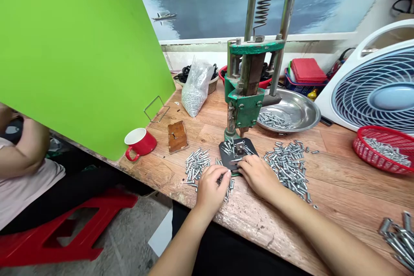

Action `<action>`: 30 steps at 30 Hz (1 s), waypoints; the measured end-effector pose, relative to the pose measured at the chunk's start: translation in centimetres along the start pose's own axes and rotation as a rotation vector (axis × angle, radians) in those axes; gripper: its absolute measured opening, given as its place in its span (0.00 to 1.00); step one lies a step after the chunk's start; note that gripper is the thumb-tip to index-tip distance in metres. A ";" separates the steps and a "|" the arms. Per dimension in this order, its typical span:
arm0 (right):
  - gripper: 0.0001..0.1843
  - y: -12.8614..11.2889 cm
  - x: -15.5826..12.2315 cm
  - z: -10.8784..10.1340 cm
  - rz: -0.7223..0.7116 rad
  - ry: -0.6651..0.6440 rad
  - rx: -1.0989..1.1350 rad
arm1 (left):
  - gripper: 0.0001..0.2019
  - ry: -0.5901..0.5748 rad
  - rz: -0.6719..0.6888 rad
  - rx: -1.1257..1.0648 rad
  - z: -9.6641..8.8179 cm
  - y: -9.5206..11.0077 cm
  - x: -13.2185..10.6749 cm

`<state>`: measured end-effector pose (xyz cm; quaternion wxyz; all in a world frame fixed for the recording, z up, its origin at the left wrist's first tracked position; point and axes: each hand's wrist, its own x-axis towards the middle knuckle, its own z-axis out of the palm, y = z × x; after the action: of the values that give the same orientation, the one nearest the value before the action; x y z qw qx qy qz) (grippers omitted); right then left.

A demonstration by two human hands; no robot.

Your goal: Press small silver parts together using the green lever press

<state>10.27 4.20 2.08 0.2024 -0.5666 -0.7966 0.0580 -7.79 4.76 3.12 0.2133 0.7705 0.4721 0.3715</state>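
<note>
My right hand (259, 174) is closed at the front of the press's black base plate (225, 160), its fingertips pinching a thin metal pin (235, 160). My left hand (209, 186) is curled over small metal parts at the bench's front edge, thumb and forefinger together; what they hold, if anything, is hidden. The green hand press (249, 105) stands over the plate, which carries a small metal block (239, 148) and several loose pins (228, 146). Left of the plate lies a heap of pins with ring ends (196, 161). Right of it spreads a pile of metal sleeves (288, 164).
Left stand a red mug (146, 143), a wooden block (177, 136) and a wire stand (156, 110). Behind are a bag of small metal parts (194, 95) and a steel bowl (304, 112). A red basket (381, 161) and a fan (378, 82) stand right. Another person's arm (27, 151) shows left.
</note>
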 end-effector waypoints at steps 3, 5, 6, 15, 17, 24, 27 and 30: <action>0.09 0.2 -0.8 -0.4 0.183 0.065 0.478 | 0.06 0.022 -0.013 -0.080 0.1 -0.3 0.1; 0.12 0.2 -1.2 -1.0 0.392 0.072 0.977 | 0.06 0.030 -0.019 -0.133 0.4 -0.3 0.2; 0.13 0.2 -1.4 -1.4 0.489 0.060 1.233 | 0.06 0.029 -0.021 -0.156 0.6 -0.3 0.3; 0.11 0.1 -1.9 -3.2 0.834 0.011 2.169 | 0.05 -0.008 0.009 -0.235 1.7 0.7 0.8; 0.10 0.2 -2.0 -3.1 0.847 0.001 2.199 | 0.05 -0.012 0.009 -0.238 1.7 0.8 0.8; 0.14 0.3 -2.9 -1.6 0.734 -0.013 1.600 | 0.05 -0.021 0.010 -0.225 2.0 0.7 0.8; 0.13 0.5 -3.9 -1.1 0.501 -0.040 0.852 | 0.04 -0.018 -0.001 -0.193 2.1 0.5 1.0; 0.12 2.1 -4.4 -1.5 0.338 0.002 0.352 | 0.03 -0.012 -0.032 -0.169 2.1 0.3 1.0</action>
<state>13.89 0.66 1.60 0.2864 -0.6479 -0.6678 0.2285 -5.76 5.53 2.35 0.2863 0.7442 0.4500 0.4021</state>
